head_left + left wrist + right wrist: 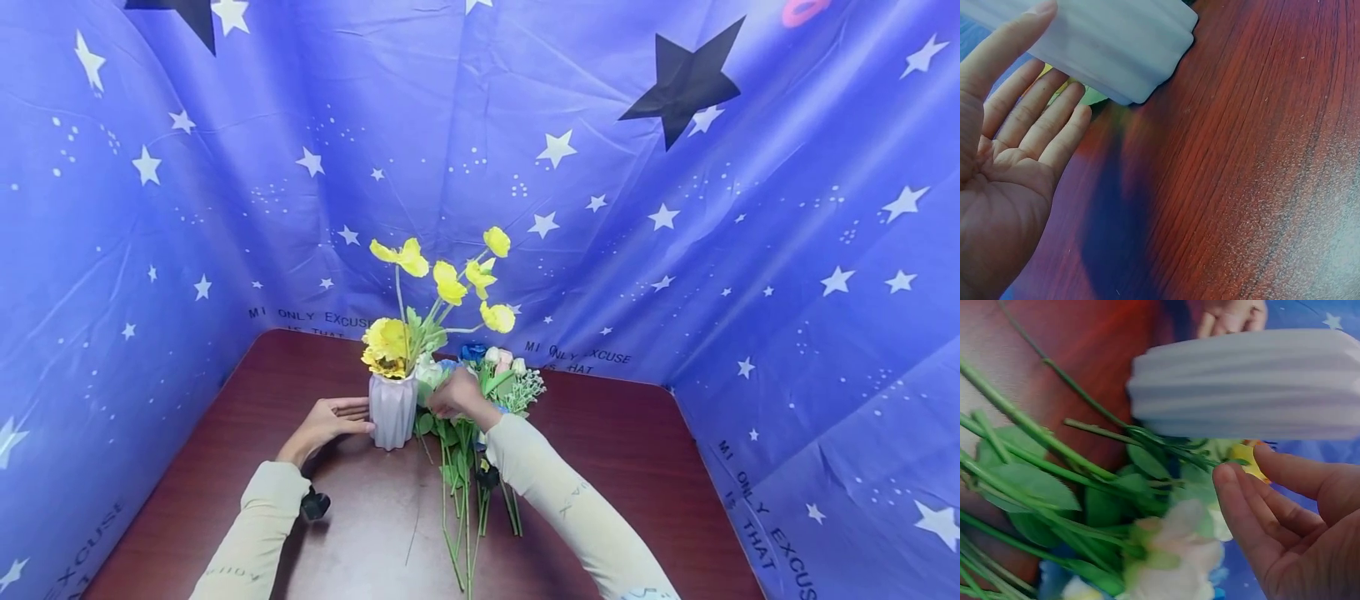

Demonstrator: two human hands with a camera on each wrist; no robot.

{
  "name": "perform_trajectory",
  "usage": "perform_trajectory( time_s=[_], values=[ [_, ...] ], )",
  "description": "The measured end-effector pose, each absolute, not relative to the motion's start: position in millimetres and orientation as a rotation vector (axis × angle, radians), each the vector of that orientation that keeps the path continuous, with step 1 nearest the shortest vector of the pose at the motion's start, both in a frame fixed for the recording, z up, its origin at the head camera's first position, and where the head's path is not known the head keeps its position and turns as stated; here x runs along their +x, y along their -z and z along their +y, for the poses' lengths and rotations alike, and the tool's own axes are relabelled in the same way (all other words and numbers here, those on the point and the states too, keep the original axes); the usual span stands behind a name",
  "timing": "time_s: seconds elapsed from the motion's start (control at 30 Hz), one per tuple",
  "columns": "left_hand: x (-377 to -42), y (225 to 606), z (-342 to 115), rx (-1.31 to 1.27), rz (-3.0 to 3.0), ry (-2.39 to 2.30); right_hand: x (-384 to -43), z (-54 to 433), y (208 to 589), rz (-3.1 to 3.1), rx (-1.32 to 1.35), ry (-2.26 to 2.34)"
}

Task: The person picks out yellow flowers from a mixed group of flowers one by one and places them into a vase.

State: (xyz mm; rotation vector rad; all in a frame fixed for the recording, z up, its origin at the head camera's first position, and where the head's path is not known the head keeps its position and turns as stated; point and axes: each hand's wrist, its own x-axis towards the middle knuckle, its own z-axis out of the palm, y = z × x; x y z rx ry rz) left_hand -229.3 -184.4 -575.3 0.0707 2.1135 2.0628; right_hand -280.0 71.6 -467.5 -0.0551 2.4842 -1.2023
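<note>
A pale ribbed vase (pixel 392 410) stands upright on the table, holding several yellow flowers (pixel 450 283). My left hand (pixel 333 423) is at the vase's left side. In the left wrist view, its thumb overlaps the vase wall (pixel 1116 44) and its fingers (pixel 1041 119) extend fairly straight beside it. To the right of the vase, my right hand (pixel 457 396) reaches over a heap of loose flowers. The right wrist view shows a gap between thumb and fingertips (pixel 1225 475), right by the tip of a thin leafy stem (pixel 1079 390). A pale blossom (pixel 1175 556) lies below that hand.
More cut flowers lie on the brown table (pixel 607 467), including a blue rose (pixel 472 353) and pale tulip-like buds (pixel 504 360). Their green stems (pixel 467 533) point toward the near edge. Blue star-printed cloth (pixel 450 108) hangs around the table's back and sides.
</note>
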Motion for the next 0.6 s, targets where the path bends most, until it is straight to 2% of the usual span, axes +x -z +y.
perform_trajectory(
  time_s=[0.2,0.6],
  values=[
    [-230.3,574.6,-182.5,0.065,2.124,-2.086,-275.5,63.7,484.6,2.512,0.081,1.105],
    [-231.5,576.0,-176.9,0.042,2.130,-2.155,-260.6,55.0,520.4,2.661,0.008,0.949]
  ],
)
